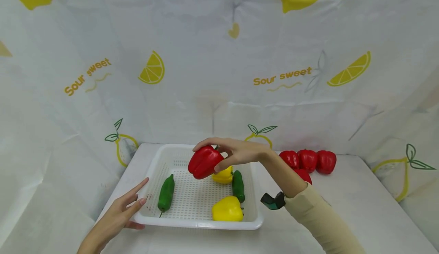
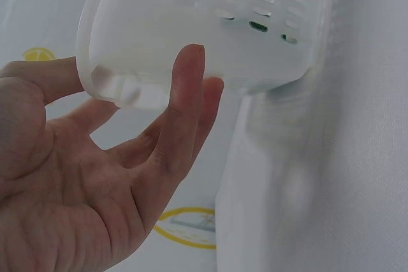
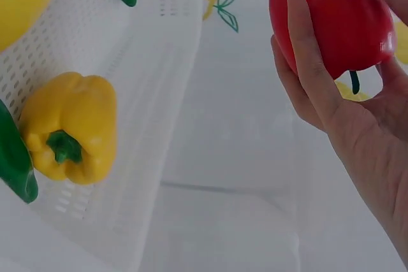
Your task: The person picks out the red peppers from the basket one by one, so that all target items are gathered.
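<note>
A red bell pepper [image 1: 205,162] is held above the white basket [image 1: 202,224] by my right hand [image 1: 236,151], thumb on one side and fingers on the other. In the right wrist view its green stem [image 3: 355,82] points toward the palm. My left hand [image 1: 120,212] is at the basket's near left corner, its fingers mostly straight around the rim. Inside the basket lie a green pepper [image 1: 166,194] on the left, another green pepper [image 1: 238,186] on the right, and two yellow bell peppers, one near [image 1: 227,209] and one farther back [image 1: 223,175], partly hidden.
Several red bell peppers [image 1: 308,160] are grouped on the white table [image 1: 343,204] to the basket's right, partly behind my right forearm. A white curtain [image 1: 205,75] with lemon prints hangs behind the table and at its sides.
</note>
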The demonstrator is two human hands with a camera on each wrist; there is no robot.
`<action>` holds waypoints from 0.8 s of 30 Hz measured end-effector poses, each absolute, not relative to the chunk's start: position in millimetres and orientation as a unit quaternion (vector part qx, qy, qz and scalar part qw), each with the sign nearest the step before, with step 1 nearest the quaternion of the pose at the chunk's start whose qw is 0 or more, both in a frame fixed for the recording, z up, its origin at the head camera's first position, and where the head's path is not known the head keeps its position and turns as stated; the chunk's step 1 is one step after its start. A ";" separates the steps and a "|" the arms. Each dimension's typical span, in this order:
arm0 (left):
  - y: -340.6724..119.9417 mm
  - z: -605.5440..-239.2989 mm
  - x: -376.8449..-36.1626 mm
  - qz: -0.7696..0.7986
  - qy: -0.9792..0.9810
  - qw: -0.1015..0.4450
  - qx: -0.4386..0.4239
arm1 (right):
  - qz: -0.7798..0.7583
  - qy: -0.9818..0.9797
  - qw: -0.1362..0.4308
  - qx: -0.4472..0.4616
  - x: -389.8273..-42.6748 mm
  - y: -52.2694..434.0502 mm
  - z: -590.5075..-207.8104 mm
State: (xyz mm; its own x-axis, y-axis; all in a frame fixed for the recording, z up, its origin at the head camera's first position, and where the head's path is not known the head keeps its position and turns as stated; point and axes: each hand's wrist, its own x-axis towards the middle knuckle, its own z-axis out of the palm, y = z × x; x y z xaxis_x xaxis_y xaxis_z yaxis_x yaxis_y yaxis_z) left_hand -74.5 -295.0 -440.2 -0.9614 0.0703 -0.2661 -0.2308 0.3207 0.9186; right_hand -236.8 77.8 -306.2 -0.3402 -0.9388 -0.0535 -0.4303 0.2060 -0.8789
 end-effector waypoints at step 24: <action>-295.5 -441.6 -74.3 0.580 0.803 0.125 -0.052 | -0.493 0.784 0.138 -0.351 -201.7 208.4 -295.6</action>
State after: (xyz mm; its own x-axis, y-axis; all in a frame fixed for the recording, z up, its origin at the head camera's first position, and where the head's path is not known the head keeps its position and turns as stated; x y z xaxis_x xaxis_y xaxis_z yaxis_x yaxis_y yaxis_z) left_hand -74.3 -295.5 -441.6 -0.9632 0.0608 -0.2618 -0.2294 0.3214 0.9187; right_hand -201.7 208.4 -295.6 -0.7159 -0.6860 0.1297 -0.4148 0.2685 -0.8694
